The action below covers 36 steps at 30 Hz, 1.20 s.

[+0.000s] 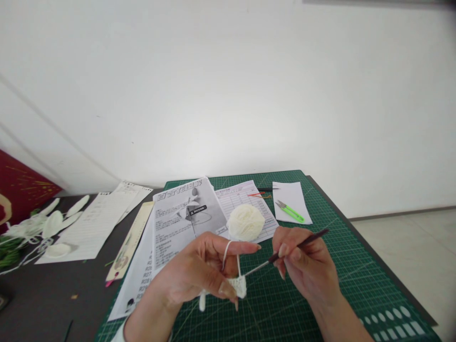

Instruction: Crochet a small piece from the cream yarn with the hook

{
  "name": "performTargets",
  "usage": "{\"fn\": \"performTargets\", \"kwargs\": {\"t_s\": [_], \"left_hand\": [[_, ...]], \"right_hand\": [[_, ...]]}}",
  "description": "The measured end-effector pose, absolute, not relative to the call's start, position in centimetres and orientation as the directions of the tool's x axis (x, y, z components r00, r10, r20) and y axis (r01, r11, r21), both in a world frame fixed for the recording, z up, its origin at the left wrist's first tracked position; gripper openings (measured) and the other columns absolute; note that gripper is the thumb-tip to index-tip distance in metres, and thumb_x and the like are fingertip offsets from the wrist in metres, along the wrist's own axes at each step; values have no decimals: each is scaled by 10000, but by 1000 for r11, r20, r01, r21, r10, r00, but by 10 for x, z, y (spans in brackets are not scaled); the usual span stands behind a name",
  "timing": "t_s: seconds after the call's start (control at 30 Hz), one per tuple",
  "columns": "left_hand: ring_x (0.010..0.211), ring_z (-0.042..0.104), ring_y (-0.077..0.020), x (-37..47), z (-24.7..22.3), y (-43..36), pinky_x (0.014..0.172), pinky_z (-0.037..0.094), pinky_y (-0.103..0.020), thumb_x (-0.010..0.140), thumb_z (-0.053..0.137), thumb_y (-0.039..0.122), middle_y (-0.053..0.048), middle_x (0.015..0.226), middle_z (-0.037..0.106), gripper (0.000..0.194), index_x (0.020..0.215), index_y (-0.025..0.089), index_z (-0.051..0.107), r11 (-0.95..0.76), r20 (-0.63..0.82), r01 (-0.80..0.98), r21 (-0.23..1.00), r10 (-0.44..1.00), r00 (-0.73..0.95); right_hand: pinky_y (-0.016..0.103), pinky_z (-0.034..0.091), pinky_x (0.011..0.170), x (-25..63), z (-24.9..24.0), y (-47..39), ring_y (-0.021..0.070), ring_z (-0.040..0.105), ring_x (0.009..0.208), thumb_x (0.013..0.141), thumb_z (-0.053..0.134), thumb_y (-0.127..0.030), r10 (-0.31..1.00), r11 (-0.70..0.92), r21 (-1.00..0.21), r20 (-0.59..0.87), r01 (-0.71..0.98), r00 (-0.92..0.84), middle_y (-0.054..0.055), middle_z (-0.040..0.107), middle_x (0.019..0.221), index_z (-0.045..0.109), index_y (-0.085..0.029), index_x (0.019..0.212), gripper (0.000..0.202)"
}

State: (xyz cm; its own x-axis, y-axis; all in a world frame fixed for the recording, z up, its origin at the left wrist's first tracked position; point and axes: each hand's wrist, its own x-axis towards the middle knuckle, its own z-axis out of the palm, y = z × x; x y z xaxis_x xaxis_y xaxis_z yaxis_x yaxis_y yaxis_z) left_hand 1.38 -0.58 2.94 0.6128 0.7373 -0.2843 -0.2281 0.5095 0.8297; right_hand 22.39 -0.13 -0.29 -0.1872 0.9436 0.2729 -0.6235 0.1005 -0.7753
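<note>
Between thumb and fingers my left hand (204, 270) pinches a small white crochet piece (241, 286), and a strand of white yarn loops over its raised index finger. A narrow white end of the work hangs below that hand. My right hand (304, 261) grips a crochet hook (274, 258) with a dark handle. The hook's metal tip meets the upper right edge of the crochet piece. Just behind both hands sits a ball of cream-white yarn (246, 222) on a printed sheet.
A green cutting mat (335, 266) lies under the hands. Green thread snips (290, 211) rest on white paper at the right. Printed pattern sheets (171, 228) lie behind my left hand. White crocheted petals (53, 223), papers and a bookmark are at the left. A wall rises behind.
</note>
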Motion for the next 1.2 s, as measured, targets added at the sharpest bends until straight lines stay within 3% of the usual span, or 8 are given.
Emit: {"fn": "performTargets", "kwargs": {"t_s": [0.13, 0.23, 0.47, 0.67, 0.83, 0.93, 1.03, 1.2], "left_hand": [[515, 414, -72, 15, 31, -7, 506, 337, -195, 631, 750, 68, 49, 584, 509, 481, 1057, 290, 743, 210, -149, -72, 975, 861, 486], [598, 440, -102, 18, 27, -6, 596, 362, -226, 688, 725, 78, 49, 606, 504, 454, 1072, 319, 734, 52, -45, -6, 999, 916, 399], [654, 471, -117, 32, 15, -5, 686, 395, -262, 717, 680, 85, 44, 663, 513, 441, 1109, 282, 720, -101, 86, 56, 993, 972, 221], [683, 511, -142, 36, 21, -5, 673, 418, -274, 737, 687, 149, 15, 689, 552, 373, 1103, 205, 724, -141, 113, 192, 971, 982, 153], [681, 519, -143, 42, 18, -5, 599, 418, -253, 754, 687, 163, -25, 806, 613, 316, 1052, 249, 746, -213, 197, 121, 969, 971, 132], [669, 517, -126, 45, 12, -6, 610, 414, -228, 766, 672, 141, 6, 745, 617, 336, 1048, 309, 746, -226, 222, 66, 972, 973, 71], [626, 497, -110, 48, 7, -8, 661, 425, -228, 737, 709, 150, 43, 638, 590, 383, 1069, 338, 735, -133, 133, 17, 991, 991, 0], [642, 505, -114, 53, 5, -9, 653, 415, -228, 651, 785, 180, 47, 631, 601, 460, 1087, 316, 727, 15, -24, -68, 998, 990, -136]], "right_hand": [[137, 508, 374, 218, -7, 4, 80, 566, 404, 746, 760, -282, 973, -126, -736, 40, -666, -228, 13, 656, 519, 748, -156, 724, 128], [134, 534, 393, 212, -10, 8, 67, 566, 385, 699, 800, -277, 962, -254, -685, -102, -683, -255, 10, 670, 493, 751, -127, 726, 160], [138, 564, 435, 204, -12, 8, 66, 601, 436, 667, 826, -284, 959, -281, -664, -180, -693, -217, 6, 686, 527, 755, -113, 767, 210], [138, 550, 409, 201, -11, 8, 71, 606, 430, 667, 822, -317, 973, -228, -721, -149, -655, -175, 21, 713, 555, 757, -119, 764, 230], [137, 537, 397, 201, -11, 6, 74, 602, 440, 678, 812, -328, 976, -212, -741, -130, -637, -173, 24, 716, 564, 761, -129, 774, 226], [134, 535, 405, 200, -11, 6, 74, 607, 447, 682, 810, -318, 977, -208, -748, -122, -630, -177, 26, 720, 567, 763, -130, 774, 215], [131, 539, 425, 199, -12, 7, 74, 618, 449, 674, 816, -313, 979, -198, -748, -122, -633, -162, 32, 729, 572, 766, -131, 777, 215], [144, 556, 483, 197, -16, 5, 88, 651, 489, 706, 793, -293, 994, -104, -780, -66, -617, -84, 27, 742, 599, 770, -161, 797, 162]]}}
